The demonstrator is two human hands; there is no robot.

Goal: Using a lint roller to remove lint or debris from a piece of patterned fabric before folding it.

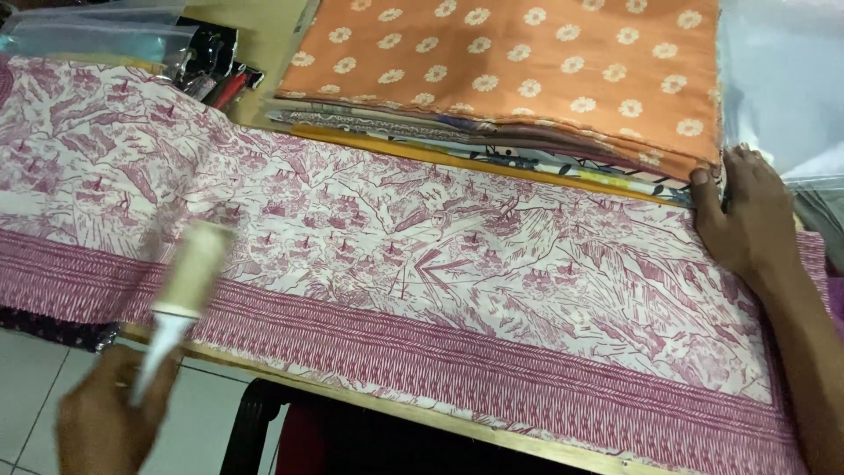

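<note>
Left hand [101, 422] grasps blurred white lint roller [180, 295] over maroon-printed cloth [422, 264]; right hand [743, 215], released, rests flat at far tabletop edge.

Both hands [743, 211] and forearms are bare, without sleeves or jewellery.

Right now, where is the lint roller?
In the head view, the lint roller is at lower left, held by the left hand over the pink-and-white patterned cloth.

Just one view here, head-mounted, looking steeply down and pretty close at the wooden table [422, 415], near edge running diagonally along the bottom, floor tiles [26, 369] peeking in bottom left.
</note>
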